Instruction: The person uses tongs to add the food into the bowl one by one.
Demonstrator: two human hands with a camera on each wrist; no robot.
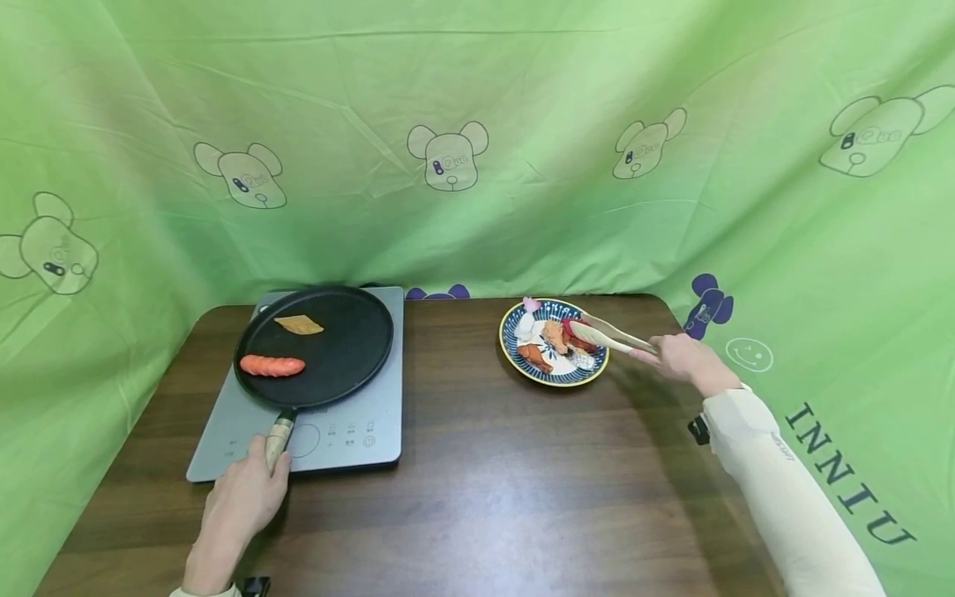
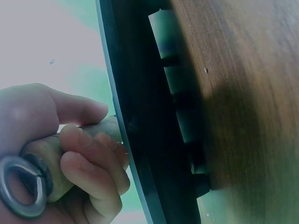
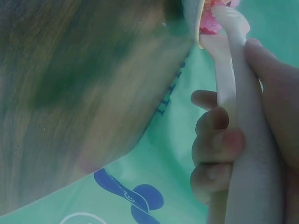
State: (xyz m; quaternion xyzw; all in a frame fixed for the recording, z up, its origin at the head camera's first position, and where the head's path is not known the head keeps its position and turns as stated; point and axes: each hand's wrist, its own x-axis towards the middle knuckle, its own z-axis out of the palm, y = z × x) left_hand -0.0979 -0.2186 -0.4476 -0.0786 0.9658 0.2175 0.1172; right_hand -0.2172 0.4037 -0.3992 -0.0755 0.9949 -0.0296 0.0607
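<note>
Pan handle (image 1: 279, 439) is gripped by L hand (image 1: 249, 491) twd tabletop (image 1: 477, 489) L edge; tongs (image 1: 606, 335) held by R hand (image 1: 688, 362) over plate (image 1: 555, 380) nr far edge.

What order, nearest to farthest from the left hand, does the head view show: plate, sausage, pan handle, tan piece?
1. Pan handle: in the left hand.
2. Red sausage: frying pan's left side.
3. Tan piece: pan's far half.
4. Blue-patterned plate: table's right side.
</note>
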